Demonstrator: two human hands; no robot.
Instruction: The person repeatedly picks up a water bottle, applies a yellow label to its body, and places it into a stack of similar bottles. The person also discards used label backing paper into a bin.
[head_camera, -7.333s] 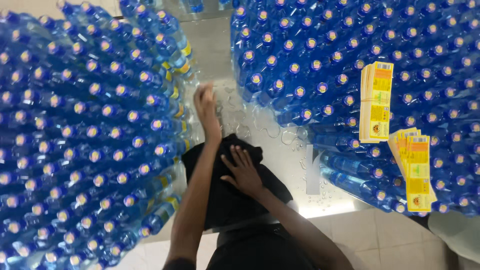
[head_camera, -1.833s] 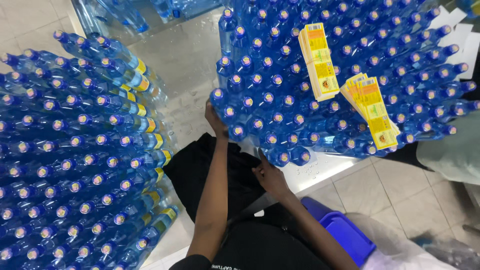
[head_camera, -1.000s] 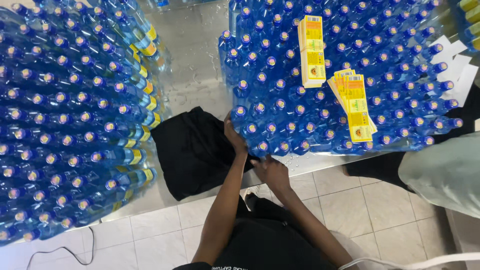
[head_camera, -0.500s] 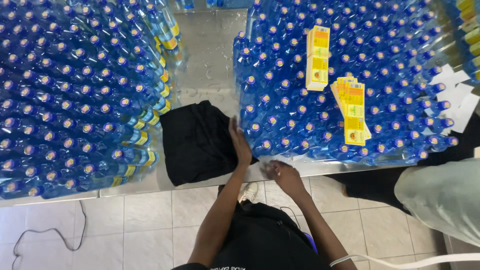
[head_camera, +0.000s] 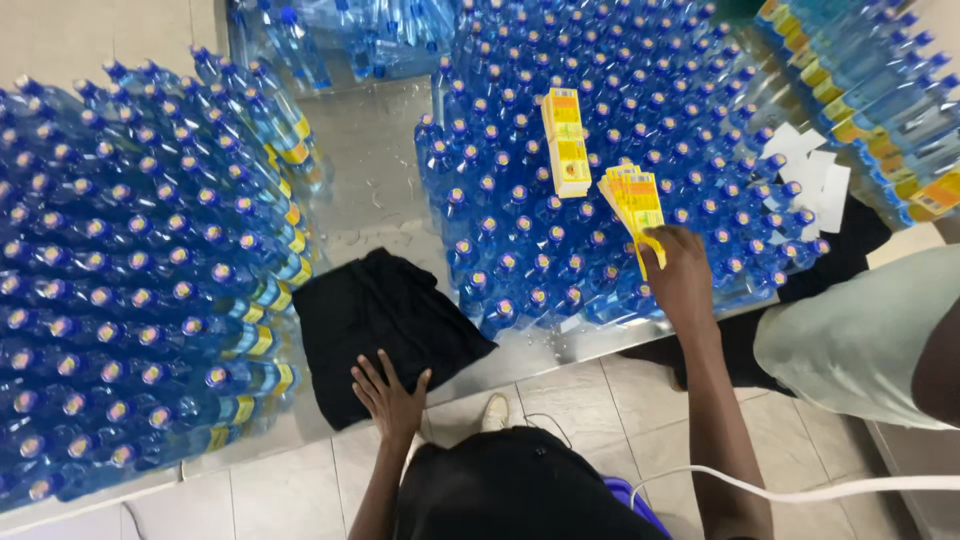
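My left hand (head_camera: 390, 395) lies flat with fingers spread on the near edge of a black cloth (head_camera: 385, 320), which rests on the wet metal table (head_camera: 365, 165). My right hand (head_camera: 680, 275) reaches over the middle block of blue-capped water bottles (head_camera: 520, 240) and closes on the lower end of a fanned bunch of yellow labels (head_camera: 632, 195) lying on the caps. A second, squared stack of yellow labels (head_camera: 567, 140) sits on the caps just left of the fan.
A large block of blue bottles (head_camera: 130, 270) fills the left side. More bottles with yellow bands (head_camera: 870, 80) lie at the top right, beside white paper sheets (head_camera: 815, 175). Another person in a pale garment (head_camera: 860, 330) stands at the right. A white cable (head_camera: 800, 490) crosses the tiled floor.
My right hand has gone from the table edge up onto the bottles to the fanned labels. My left hand has dropped from the bottles' edge onto the black cloth.
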